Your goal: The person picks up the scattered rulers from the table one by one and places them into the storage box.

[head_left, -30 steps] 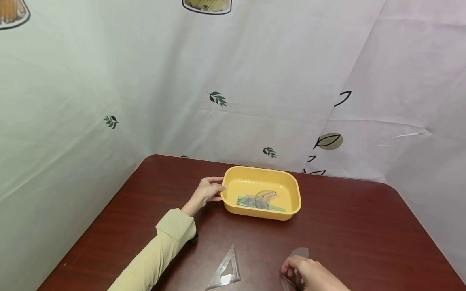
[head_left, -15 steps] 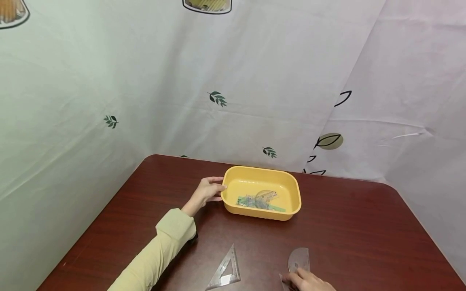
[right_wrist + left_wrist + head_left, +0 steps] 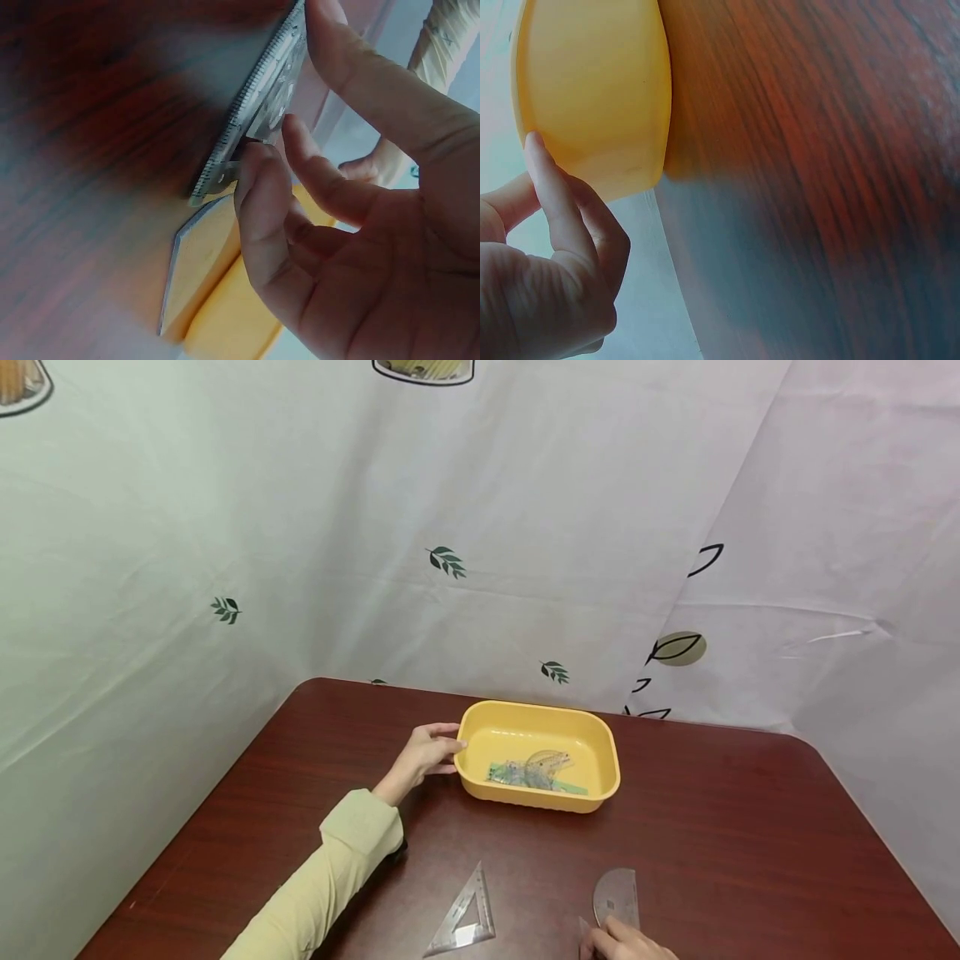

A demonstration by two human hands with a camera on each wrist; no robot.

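Note:
In the head view my left hand (image 3: 420,756) grips the left end of a yellow plastic basin (image 3: 536,803), thumb at the rim and fingers along the outer wall. The left wrist view shows a fingertip against the rim of the basin (image 3: 600,97). Near the front edge of the head view, my right hand (image 3: 626,943) holds a clear plastic drawing piece (image 3: 251,105) with a graduated edge, between thumb and fingers; its full outline is hidden. A clear protractor (image 3: 615,893) lies on the table just beyond the right fingers. Left of it lies a clear set square (image 3: 467,918).
Inside the basin lie several clear and green flat pieces (image 3: 532,774), overlapping, one of them round-edged like a protractor. The dark red table (image 3: 712,827) has rounded far corners. Behind it hangs a pale cloth (image 3: 487,618) with leaf prints, close to the basin.
My right hand has drawn back toward the front edge, uncovering the protractor that it partly hid. My left hand, the basin and the set square have stayed in place.

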